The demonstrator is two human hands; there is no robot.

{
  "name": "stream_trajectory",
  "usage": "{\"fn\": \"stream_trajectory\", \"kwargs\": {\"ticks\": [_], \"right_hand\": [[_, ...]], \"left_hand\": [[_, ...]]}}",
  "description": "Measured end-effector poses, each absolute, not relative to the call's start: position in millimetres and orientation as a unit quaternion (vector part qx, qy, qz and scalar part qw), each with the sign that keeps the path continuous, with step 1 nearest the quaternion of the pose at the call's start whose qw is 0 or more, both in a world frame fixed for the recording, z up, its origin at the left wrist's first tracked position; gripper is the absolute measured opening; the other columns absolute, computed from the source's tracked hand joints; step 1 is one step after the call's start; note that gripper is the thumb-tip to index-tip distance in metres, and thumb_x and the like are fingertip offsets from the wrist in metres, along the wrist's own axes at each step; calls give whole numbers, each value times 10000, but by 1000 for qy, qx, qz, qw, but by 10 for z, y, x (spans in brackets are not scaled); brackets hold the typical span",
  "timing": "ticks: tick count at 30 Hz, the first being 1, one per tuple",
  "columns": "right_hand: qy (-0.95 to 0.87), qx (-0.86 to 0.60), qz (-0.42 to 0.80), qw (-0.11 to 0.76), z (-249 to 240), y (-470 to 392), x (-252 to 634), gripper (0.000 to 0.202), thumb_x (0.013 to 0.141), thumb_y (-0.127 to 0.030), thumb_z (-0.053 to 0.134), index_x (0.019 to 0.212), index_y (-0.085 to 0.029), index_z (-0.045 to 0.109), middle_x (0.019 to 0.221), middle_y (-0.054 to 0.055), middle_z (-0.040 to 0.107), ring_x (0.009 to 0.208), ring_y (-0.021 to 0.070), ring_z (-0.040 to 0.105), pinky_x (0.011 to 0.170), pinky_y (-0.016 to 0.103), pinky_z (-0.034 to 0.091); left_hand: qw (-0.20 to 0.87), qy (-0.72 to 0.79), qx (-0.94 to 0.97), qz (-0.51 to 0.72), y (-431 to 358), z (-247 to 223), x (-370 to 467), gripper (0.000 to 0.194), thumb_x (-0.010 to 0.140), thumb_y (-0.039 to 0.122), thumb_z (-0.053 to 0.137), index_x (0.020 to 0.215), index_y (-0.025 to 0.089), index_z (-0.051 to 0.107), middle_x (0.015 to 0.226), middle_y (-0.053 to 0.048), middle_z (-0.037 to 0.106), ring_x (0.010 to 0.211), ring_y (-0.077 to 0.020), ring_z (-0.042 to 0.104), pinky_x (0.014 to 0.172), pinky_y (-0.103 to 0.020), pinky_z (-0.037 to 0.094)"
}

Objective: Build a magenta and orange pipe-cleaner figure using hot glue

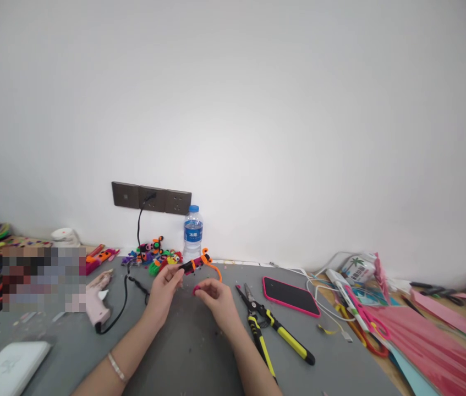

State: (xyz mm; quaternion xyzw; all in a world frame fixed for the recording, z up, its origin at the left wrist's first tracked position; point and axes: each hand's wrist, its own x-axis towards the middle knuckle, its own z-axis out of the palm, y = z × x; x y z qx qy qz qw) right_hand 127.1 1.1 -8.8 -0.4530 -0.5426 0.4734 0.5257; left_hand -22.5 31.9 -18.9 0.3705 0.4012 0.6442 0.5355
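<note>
Between the fingertips of my left hand (163, 290) is a fuzzy pipe-cleaner figure (193, 265), black with orange bands and some magenta. A long orange stem curls off its far end toward the right. My right hand (217, 303), just beside it, pinches a small magenta piece (196, 289), whose exact shape is too small to make out. To the right of that hand lie yellow-and-black pliers (262, 313), jaws apart. Behind the figure stands a water bottle (193, 232) with a blue cap. Several colourful pipe-cleaner figures (154, 254) are heaped behind my left hand.
A pink glue gun (97, 300) lies at left, its black cord (126, 297) running to the wall socket (151, 198). A white box-like object (10, 367) sits front left. On the right are a pink-edged phone (291, 296), white cables (319, 291), pink scissors (377, 325) and red sheets (431, 335).
</note>
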Motion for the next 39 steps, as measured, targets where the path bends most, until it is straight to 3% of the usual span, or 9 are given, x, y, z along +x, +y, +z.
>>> {"fn": "stream_trajectory", "kwargs": {"ticks": [6,12,21,29,34,39], "right_hand": [[-388,-430,563,590,-131,62,1312,297,621,-364,787,713,-149,604,621,-13,644,561,125,584,511,202,380],[-282,-373,644,606,-104,79,1336,364,519,-330,863,742,-153,635,692,3,687,615,131,639,540,198,425],[-273,-313,674,611,-47,63,1362,319,598,-296,833,726,-176,567,806,52,728,739,163,679,644,231,476],[-268,-325,685,594,-65,62,1348,307,599,-284,812,737,-194,553,594,-48,616,501,79,547,519,186,405],[-289,-331,679,588,-88,62,1359,379,609,-332,815,900,-180,627,661,-7,665,537,90,578,565,205,428],[-316,-341,664,586,-100,70,1364,406,602,-354,820,926,-186,643,697,-1,676,554,104,603,585,225,438]], "left_hand": [[555,391,345,648,309,-176,-209,311,600,339,826,821,163,696,653,32,633,612,-97,584,601,-194,485],[620,361,285,636,282,-137,-177,341,544,293,868,795,141,695,719,5,688,655,-108,651,670,-210,550],[640,358,262,627,268,-107,-161,316,539,263,877,766,133,699,703,11,687,640,-98,653,642,-185,572],[664,355,249,609,261,-134,-155,185,637,151,824,770,120,699,686,-2,695,628,-98,663,631,-181,583],[673,369,217,603,272,-137,-143,53,748,68,722,752,115,697,638,-11,687,590,-100,665,590,-184,589],[679,368,201,603,282,-117,-148,110,803,37,653,727,110,688,623,-17,686,566,-92,660,582,-177,589]]}}
